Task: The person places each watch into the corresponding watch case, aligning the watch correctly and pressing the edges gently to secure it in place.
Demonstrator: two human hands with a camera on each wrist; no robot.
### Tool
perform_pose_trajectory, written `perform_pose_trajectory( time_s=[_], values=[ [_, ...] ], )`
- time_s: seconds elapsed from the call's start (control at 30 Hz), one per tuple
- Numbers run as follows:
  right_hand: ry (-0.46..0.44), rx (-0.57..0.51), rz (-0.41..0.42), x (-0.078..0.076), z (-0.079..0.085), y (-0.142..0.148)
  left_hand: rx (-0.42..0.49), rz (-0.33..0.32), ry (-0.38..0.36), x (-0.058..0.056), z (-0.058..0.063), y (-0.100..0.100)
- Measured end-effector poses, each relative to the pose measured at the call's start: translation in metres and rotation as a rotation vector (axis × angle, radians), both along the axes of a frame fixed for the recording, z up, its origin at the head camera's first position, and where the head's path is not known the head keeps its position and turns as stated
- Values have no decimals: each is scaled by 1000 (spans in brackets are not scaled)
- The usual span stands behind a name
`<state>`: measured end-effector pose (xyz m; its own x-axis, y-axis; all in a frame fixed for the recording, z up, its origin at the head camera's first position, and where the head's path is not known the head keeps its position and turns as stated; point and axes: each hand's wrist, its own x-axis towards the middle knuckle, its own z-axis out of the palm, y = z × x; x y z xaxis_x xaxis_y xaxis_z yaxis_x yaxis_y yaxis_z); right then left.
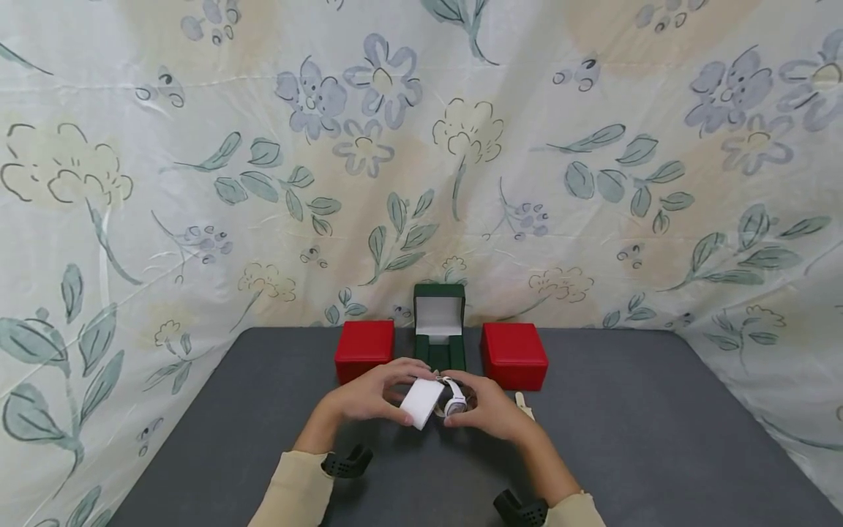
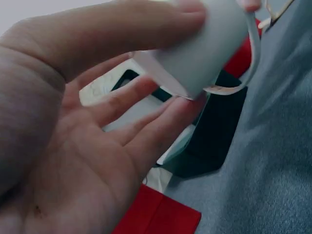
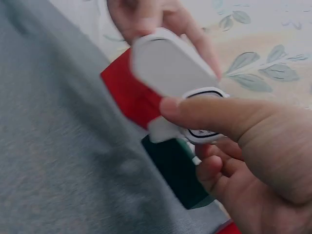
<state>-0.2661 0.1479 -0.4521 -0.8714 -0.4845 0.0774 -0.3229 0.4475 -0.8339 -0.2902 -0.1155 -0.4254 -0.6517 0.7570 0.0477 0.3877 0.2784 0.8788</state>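
Between thumb and fingers, my left hand [image 1: 369, 393] pinches a white watch cushion [image 1: 421, 401], tilted above the table. My right hand [image 1: 495, 411] grips a white watch [image 1: 455, 405] right beside the cushion; in the right wrist view its thumb lies across the watch face [image 3: 204, 134]. The curved strap [image 2: 253, 58] stands out from the cushion's end in the left wrist view. Whether the strap goes round the cushion I cannot tell. Just beyond both hands, a green watch box [image 1: 440, 290] stands with its lid up, showing a pale lining.
A red box [image 1: 365, 342] with its lid down stands left of the green one, and another red box [image 1: 514, 355] stands to the right. Near my right forearm lies a cream strap-like piece [image 1: 522, 402], partly hidden. Behind the grey table [image 1: 626, 424] hangs a flowered cloth [image 1: 395, 183].
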Motion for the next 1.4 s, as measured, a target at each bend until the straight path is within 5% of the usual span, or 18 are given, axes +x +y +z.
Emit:
perform_pose_trajectory(
  time_s=[0.17, 0.47, 0.73, 1.1, 1.3, 1.4],
  values=[
    [-102, -64, 82, 2, 8, 3, -70, -46, 49, 4, 1, 8],
    [-108, -99, 77, 2, 7, 2, -130, 49, 189, 13, 2, 24],
    [-76, -226, -55, 0, 2, 1, -14, 272, 257, 11, -1, 26],
    [114, -277, -131, 7, -3, -10, 214, 572, 201, 9, 0, 32],
    [150, -319, -116, 11, -1, -21, 233, 772, 247, 7, 1, 33],
    [170, -324, -140, 14, 5, -29, 248, 800, 216, 3, -1, 25]
  ],
)
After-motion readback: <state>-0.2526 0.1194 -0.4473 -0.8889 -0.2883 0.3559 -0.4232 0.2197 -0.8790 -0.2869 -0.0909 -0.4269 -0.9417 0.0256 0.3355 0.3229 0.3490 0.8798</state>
